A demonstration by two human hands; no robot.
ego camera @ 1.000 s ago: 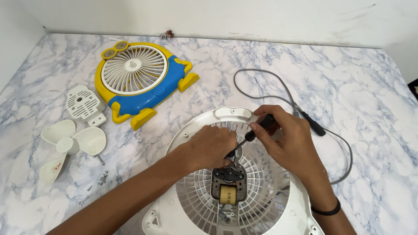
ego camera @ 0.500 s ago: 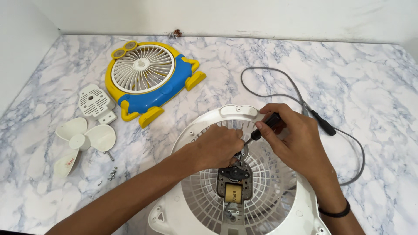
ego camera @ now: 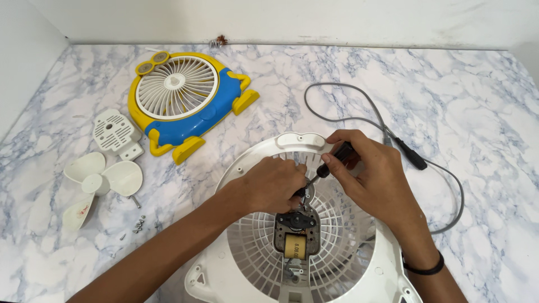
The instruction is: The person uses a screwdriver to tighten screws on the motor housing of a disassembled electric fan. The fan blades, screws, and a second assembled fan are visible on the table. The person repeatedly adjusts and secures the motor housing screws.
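At lower centre of the frame, the right hand (ego camera: 373,174) is pinching a black-handled screwdriver (ego camera: 328,164), its long axis slanting from upper right down-left toward the fan motor (ego camera: 296,234), while the left hand (ego camera: 275,184) is closing around the tip, ideally keeping it seated squarely.

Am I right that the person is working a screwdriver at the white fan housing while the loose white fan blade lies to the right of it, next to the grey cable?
Not quite: the head view shows the loose white fan blade to the left of the white fan housing, near the small screws. The grey cable is on the right. The right hand does hold the screwdriver.
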